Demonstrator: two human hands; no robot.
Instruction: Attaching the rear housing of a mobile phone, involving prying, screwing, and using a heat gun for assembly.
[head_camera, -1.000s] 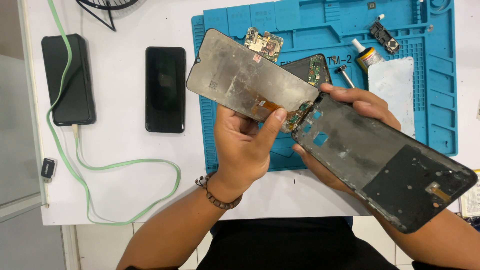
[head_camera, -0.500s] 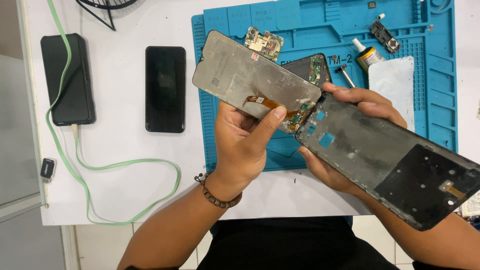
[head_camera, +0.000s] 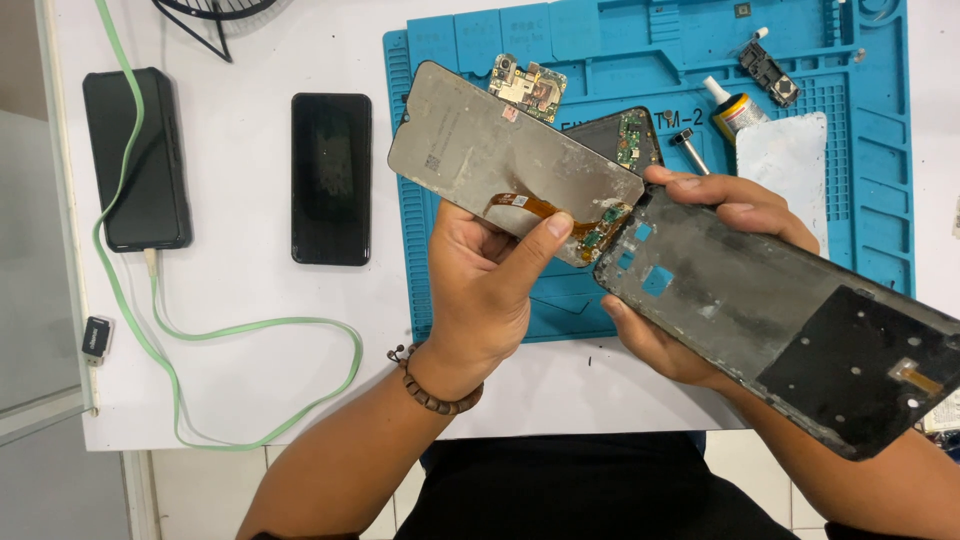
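From my remote seat, the white table (head_camera: 250, 330) fills most of the view, and on its far right part lies the blue repair mat (head_camera: 860, 230) with its moulded compartments along the top edge.

Over the mat's near edge I see the dark phone frame (head_camera: 780, 320), tilted and running from the middle of the view down towards the right. My right hand (head_camera: 700, 280) grasps its upper end, fingers curled over the top rim and the palm beneath it. The grey display panel (head_camera: 500, 150) is next in size, held back-side up and slanted just left of the frame; the two touch or nearly touch at their near corners. My left hand (head_camera: 490, 290) clasps that panel from below, the thumb pressed on its lower edge right by the orange flex cable (head_camera: 545, 210) (it loops across the panel's back to a small connector at the corner).

Left of the mat, well apart from the hands, a black phone (head_camera: 331, 178) lies flat, and farther left a black power bank (head_camera: 137, 158) with a pale green cable (head_camera: 260, 330) winding across the table.

On the mat behind the panel sit a phone body with an exposed board (head_camera: 625, 135), a loose circuit board (head_camera: 528, 85) and a small yellow glue bottle (head_camera: 735, 108).
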